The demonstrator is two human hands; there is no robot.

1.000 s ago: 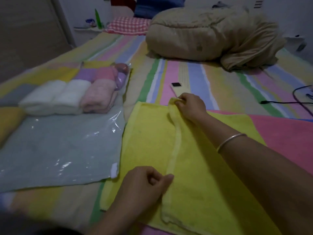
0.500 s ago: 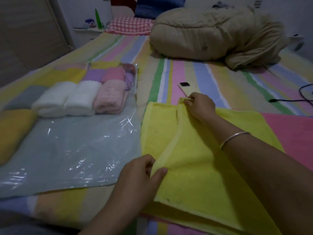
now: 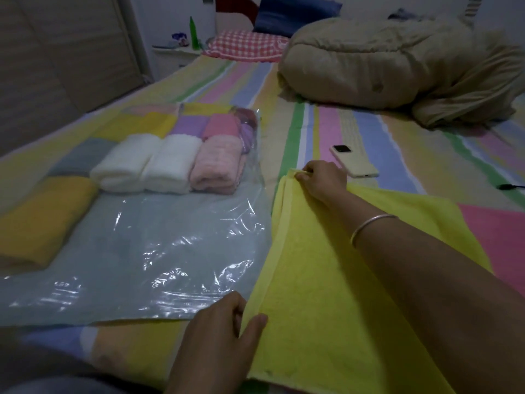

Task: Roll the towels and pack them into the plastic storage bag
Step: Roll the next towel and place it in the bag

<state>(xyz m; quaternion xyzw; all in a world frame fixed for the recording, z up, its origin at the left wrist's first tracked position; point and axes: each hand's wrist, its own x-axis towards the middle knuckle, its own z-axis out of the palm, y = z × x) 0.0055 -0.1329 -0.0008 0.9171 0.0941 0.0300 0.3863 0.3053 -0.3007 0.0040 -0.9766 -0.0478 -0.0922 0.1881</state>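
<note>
Held the folded bright yellow terry towel [image 3: 326, 280] flat on the striped bed sheet [image 3: 369, 132], at 3 o'clock of the clear plastic storage bag [image 3: 170, 245]. Pinched its left edge: left grip [image 3: 221, 336] at the near end, right grip [image 3: 321, 183] at the far corner. Showed white towel rolls [image 3: 147, 163] and a pink towel roll [image 3: 218, 166] at the bag's 12 o'clock end.

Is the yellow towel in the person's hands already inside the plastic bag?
No, the yellow towel lies on the bed beside the plastic bag, its edge pinched by the left hand and right hand.
</note>
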